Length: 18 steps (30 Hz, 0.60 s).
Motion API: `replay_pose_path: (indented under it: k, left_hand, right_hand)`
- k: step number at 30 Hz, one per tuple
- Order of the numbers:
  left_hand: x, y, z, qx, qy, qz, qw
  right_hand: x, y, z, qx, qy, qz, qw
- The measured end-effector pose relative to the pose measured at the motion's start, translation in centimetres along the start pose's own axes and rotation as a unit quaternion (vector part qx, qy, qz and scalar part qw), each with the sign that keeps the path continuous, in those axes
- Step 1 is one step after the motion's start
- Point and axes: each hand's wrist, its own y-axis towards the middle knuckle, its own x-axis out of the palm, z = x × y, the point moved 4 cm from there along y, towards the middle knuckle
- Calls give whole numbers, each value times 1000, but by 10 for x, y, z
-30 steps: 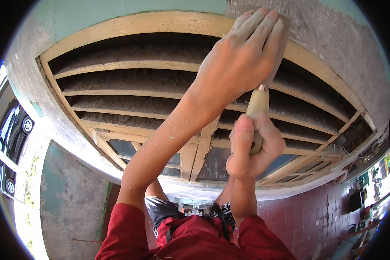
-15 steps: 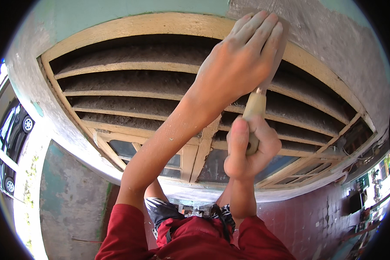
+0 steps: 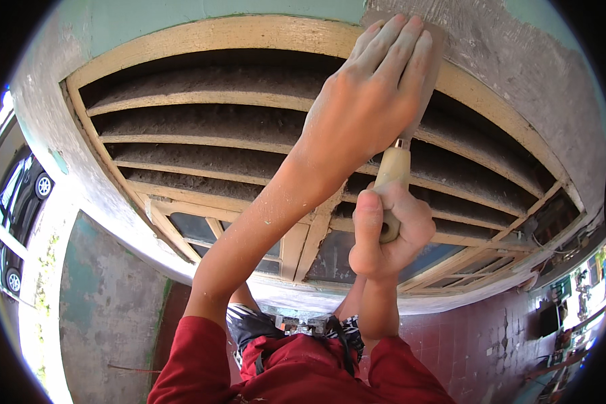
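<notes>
Head view, far left: a black car (image 3: 25, 205) is standing outside in bright light. Next to it, a low wall (image 3: 108, 303) is showing patchy green and grey paint. Then a tan wooden frame (image 3: 202, 37) is stretching across the middle, and its long slats (image 3: 202, 95) are sitting one over another with dark dust lying on them. Green paint (image 3: 202, 12) is showing above the frame. Near the bottom, the person is wearing a red shirt (image 3: 306, 367).

The left hand (image 3: 374, 87) is lying over the grey blade (image 3: 431, 77) of a flat tool. Its fingers are pointing straight up and staying close together, with small gaps, and they are looking dusty. I cannot tell what its thumb is doing. The tool is slanting up over the slats, and its top end is reaching past the frame onto the wall. Its pale handle (image 3: 394, 165) is sticking out below. The right hand (image 3: 400, 225) is wrapping its curled fingers around that handle, and its thumb is pointing up beside it.

Farther right, a scratched grey wall (image 3: 532, 67) is curving down, and a dark red floor (image 3: 464, 343) is lying below.
</notes>
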Motion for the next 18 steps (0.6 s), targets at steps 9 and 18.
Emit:
replay_pose_path:
  k: [9, 18]
  left_hand:
    - [-4, -7, 2, 1, -11, -59, 998]
    - [-2, -6, -1, 3, -18, -11, 1000]
  right_hand:
    - [0, -3, 2, -12, -4, 2, 1000]
    - [3, 1, -3, -48, -17, 6, 999]
